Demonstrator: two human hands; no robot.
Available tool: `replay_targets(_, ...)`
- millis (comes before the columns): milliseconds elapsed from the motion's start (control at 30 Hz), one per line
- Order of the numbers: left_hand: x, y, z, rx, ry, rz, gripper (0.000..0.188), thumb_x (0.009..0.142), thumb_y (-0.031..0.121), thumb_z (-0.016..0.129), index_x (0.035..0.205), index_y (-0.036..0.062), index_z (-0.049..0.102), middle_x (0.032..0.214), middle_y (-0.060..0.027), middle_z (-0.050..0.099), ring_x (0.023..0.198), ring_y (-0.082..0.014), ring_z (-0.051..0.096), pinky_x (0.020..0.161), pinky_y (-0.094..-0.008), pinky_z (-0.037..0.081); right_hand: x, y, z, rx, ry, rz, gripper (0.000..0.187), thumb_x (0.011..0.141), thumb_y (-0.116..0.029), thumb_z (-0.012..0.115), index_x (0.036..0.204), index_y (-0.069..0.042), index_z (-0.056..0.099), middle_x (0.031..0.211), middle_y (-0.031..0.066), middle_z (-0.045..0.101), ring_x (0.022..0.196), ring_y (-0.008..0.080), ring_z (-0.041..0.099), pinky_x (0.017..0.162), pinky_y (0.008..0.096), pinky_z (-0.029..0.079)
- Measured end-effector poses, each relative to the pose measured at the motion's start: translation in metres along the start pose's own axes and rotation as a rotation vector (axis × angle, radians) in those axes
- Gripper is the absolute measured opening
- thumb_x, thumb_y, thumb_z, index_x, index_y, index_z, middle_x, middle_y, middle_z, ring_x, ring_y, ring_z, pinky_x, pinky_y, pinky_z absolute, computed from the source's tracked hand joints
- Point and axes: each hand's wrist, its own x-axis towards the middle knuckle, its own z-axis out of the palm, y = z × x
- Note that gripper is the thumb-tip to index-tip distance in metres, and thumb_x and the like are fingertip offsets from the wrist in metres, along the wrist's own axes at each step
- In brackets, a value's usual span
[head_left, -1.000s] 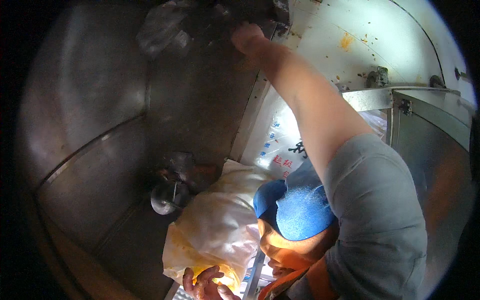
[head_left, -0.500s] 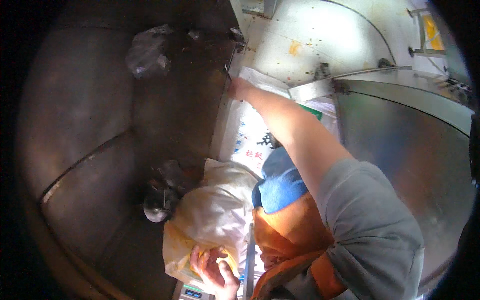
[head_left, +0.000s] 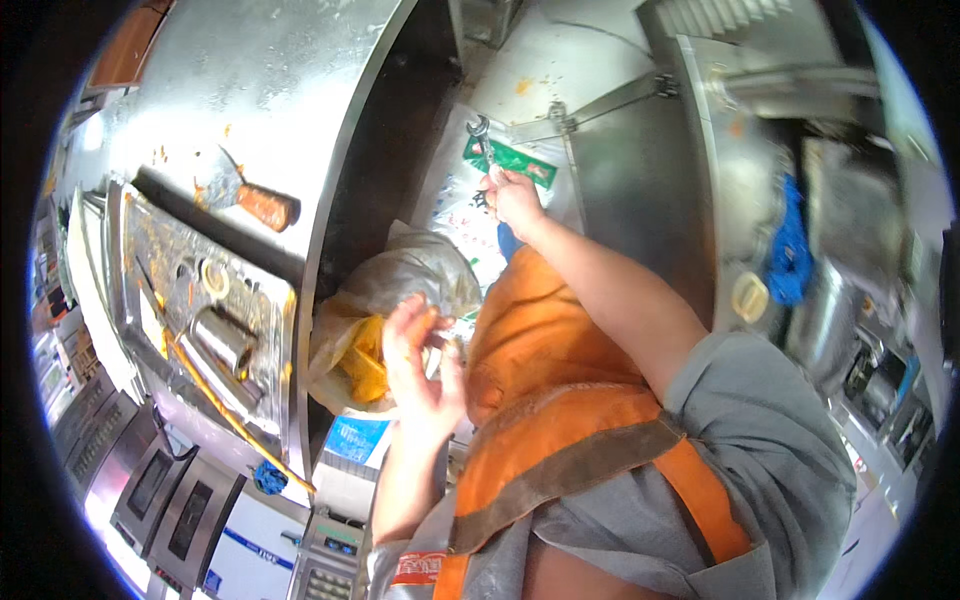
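My right hand (head_left: 515,205) is closed round a silver open-end wrench (head_left: 483,138), its jaw pointing away from me. The wrench is above white printed sacking with a green band (head_left: 510,162). My left hand (head_left: 425,375) is raised with its fingers apart and loosely curled, and I see nothing in it. Just beside and below that hand stands a pale bag (head_left: 430,268). Its mouth gapes, showing a yellow inside (head_left: 366,368).
On the left, a steel worktop (head_left: 280,80) carries a brown-handled tool (head_left: 265,205). A soiled tray (head_left: 130,245) holds a metal cylinder (head_left: 225,338) and a long yellow-stained stick (head_left: 235,425). To the right are a steel panel (head_left: 645,180) and a blue cloth (head_left: 790,250).
The view has pulled back out of the dark steel compartment. My right hand has drawn back from its edge, and the wrench now shows clearly. My left hand has come up beside the bag.
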Motion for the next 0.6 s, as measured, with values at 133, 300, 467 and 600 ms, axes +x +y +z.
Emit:
replay_targets(133, -0.009, 0.043, -0.02, 0.069, 0.061, 0.334, 0.038, 0.089, -0.004, 0.055, 0.127, -0.0006, 0.051, 0.134, -0.021, 0.048, 0.094, -0.022, 0.065, 0.084, -0.0339, 0.053, -0.132, -0.075, 0.02, 0.115, -0.12, -0.175, 0.03, 0.103, -0.028, 0.051, 0.088, -0.005, 0.061, 0.061, 0.0017, 0.052, 0.046, 0.0108, 0.048, 0.04, 0.0274, 0.043)
replay_targets(300, -0.013, 0.082, -0.013, -0.122, 0.035, 0.174, 0.041, 0.094, -0.001, 0.055, 0.134, 0.0013, 0.047, 0.129, -0.0129, 0.057, 0.097, -0.0166, 0.063, 0.082, -0.0279, 0.051, -0.29, -0.117, 0.025, 0.085, -0.198, -0.318, 0.023, 0.102, -0.022, 0.052, 0.092, -0.004, 0.063, 0.068, 0.0019, 0.056, 0.051, 0.0088, 0.049, 0.046, 0.0257, 0.042)
replay_targets(467, -0.023, 0.119, 0.025, -0.193, -0.188, 0.352, 0.043, 0.099, 0.008, 0.054, 0.14, 0.0021, 0.041, 0.131, -0.0111, 0.058, 0.1, -0.0149, 0.062, 0.081, -0.0254, 0.047, -0.462, -0.159, -0.031, -0.529, -0.144, -0.619, 0.026, 0.101, -0.025, 0.048, 0.095, -0.005, 0.064, 0.068, 0.0051, 0.058, 0.064, 0.0145, 0.059, 0.059, 0.0324, 0.047)
replay_targets(600, -0.048, 0.106, 0.05, -0.193, -0.345, 0.343, 0.045, 0.097, 0.007, 0.058, 0.139, 0.0023, 0.042, 0.134, -0.0109, 0.055, 0.098, -0.0152, 0.062, 0.085, -0.0267, 0.048, -0.566, -0.162, -0.082, -0.79, 0.152, -0.824, 0.024, 0.101, -0.022, 0.048, 0.109, -0.004, 0.061, 0.077, 0.0118, 0.065, 0.069, 0.0241, 0.064, 0.065, 0.0368, 0.05)
